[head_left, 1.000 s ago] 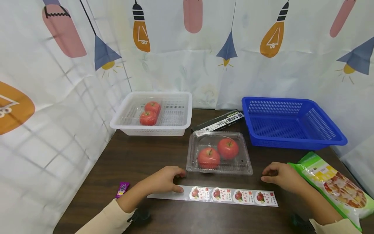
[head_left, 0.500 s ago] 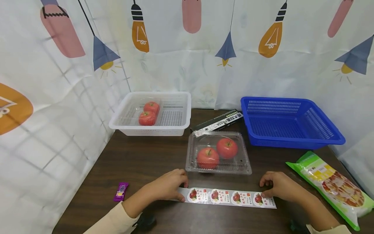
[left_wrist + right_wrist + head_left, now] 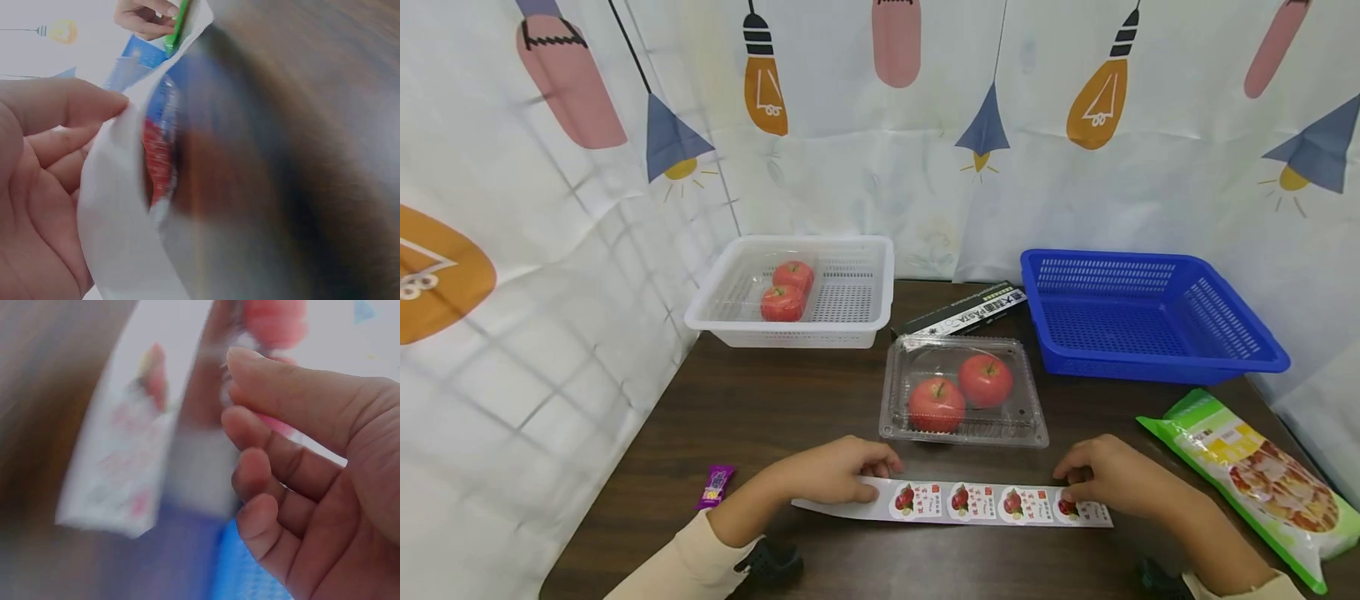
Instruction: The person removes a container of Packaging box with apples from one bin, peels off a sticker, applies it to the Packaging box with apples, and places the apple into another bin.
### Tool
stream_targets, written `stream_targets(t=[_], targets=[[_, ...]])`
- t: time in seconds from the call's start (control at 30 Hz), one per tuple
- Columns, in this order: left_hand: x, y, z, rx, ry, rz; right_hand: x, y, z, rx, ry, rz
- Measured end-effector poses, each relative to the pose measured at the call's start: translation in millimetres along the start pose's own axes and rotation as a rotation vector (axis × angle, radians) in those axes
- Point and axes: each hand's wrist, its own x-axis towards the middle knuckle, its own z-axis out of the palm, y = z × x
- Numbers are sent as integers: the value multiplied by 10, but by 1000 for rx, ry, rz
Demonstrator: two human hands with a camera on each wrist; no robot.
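My left hand point(image 3: 831, 471) pinches the left part of a strip of apple-print sticker labels point(image 3: 985, 504) between thumb and fingers. In the left wrist view the strip's white blank part point(image 3: 119, 206) bends upward from the thumb point(image 3: 94, 106). My right hand point(image 3: 1112, 477) hovers over the strip's right end with loosely bent fingers. In the right wrist view the thumb point(image 3: 281, 381) stands apart from the printed strip point(image 3: 128, 444), and nothing is held. Just behind the strip, a clear plastic clamshell box point(image 3: 1018, 429) holds two red apples point(image 3: 936, 406).
At the back left, a white basket point(image 3: 790, 337) contains another clear pack of apples point(image 3: 783, 303). A black pasta box point(image 3: 973, 312) lies beside the blue basket point(image 3: 1142, 367). On the right is a green food bag point(image 3: 1270, 479); a purple wrapped sweet point(image 3: 715, 486) lies left.
My left hand has shifted right along the strip and now pinches it, its left part lifting and curving. The right hand has come left and down, over the strip's right end.
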Motion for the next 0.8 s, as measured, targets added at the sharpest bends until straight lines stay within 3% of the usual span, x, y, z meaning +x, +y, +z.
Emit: stream_targets(t=[0.17,0.27,0.37,0.47,0.6,0.8], targets=[[44,117,-131,-117,-44,40,156,-398,-59,84,15,-223],[100,185,-175,-213,-68,76,310,-655,-16,82,97,-413],[173,242,-198,-327,-99,123,486,-860,76,14,220,-572],[242,273,-199,-425,-127,158,635,-1005,178,-36,314,-683],[296,267,-183,-528,-142,176,784,-1116,290,-95,404,-783],[292,214,-163,-708,-133,156,855,-1152,362,-126,471,-812]])
